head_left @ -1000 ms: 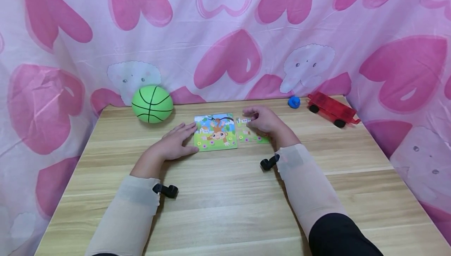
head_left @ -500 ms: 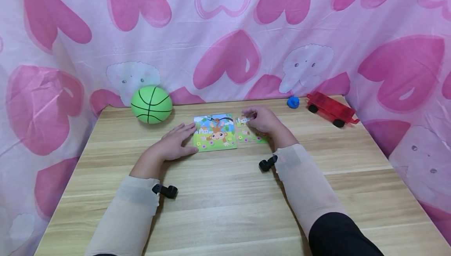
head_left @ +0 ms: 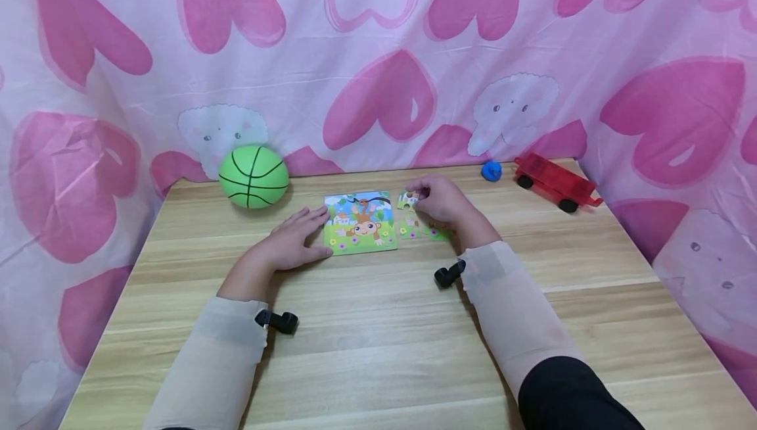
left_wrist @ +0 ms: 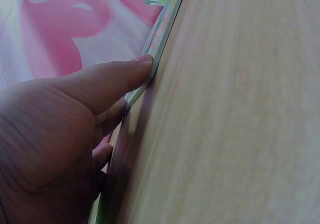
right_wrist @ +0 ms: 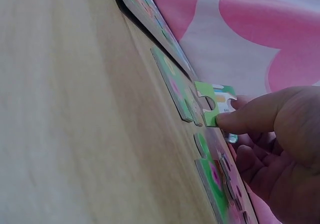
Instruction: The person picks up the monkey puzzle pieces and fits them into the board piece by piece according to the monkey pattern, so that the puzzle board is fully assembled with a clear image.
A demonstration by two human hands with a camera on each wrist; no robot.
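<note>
A monkey picture board [head_left: 361, 223], a jigsaw in bright colours, lies on the wooden table. My left hand [head_left: 296, 238] rests at its left side, fingers spread along the edge. In the left wrist view my thumb [left_wrist: 117, 80] touches the board's rim. To the right of the board, my right hand [head_left: 443, 203] pinches a puzzle piece [right_wrist: 206, 104] between thumb and fingers. That piece stands tilted up, green and white with a round notch. Below it lie several loose puzzle pieces [head_left: 410, 229], some partly covered by my right hand.
A green ball [head_left: 253, 177] with black lines sits at the back left. Toward the back right are a small blue toy [head_left: 491, 170] and a red wheeled toy cart [head_left: 556, 181]. A pink heart-patterned cloth [head_left: 378, 98] hangs behind the table [head_left: 367, 351].
The right hand has tipped the puzzle piece up from lying among the other loose pieces. My left hand stays where it was at the board.
</note>
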